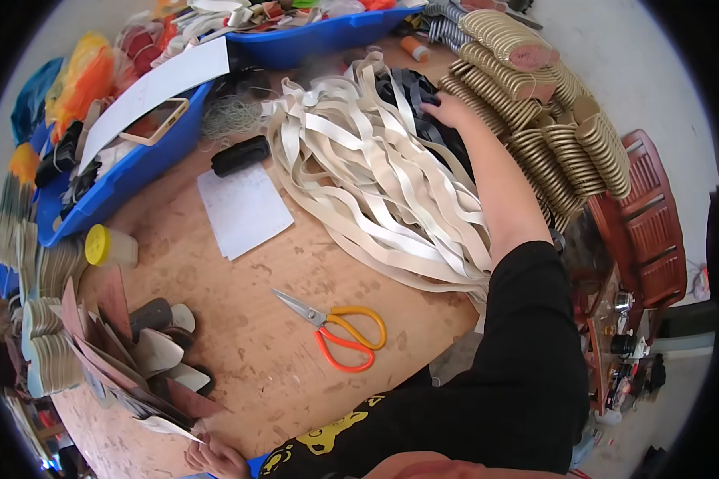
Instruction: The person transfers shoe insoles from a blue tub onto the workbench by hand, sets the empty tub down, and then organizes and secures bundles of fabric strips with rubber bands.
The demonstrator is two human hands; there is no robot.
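My right hand [451, 110] reaches to the far side of the table. Its fingers are closed on a black strap [408, 86] in a dark bundle. Beside that bundle spreads a large heap of cream and white straps [375, 172]. My left hand [217, 458] is low at the near table edge, with fingers curled; what they hold, if anything, I cannot make out. Just above it is the pale tip of a fanned stack of thin, flat shoe-sole-shaped pieces [128, 359]. Scissors [325, 319] with orange and yellow handles lie apart from both hands, blades parted slightly.
White paper sheets [244, 211] lie under a black roll [240, 156]. A yellow-lidded jar [112, 246] stands at left. Blue trays [128, 195] full of materials line the far side. Stacked gold-edged soles [527, 104] stand right of my arm. A wooden chair [643, 215] is beyond.
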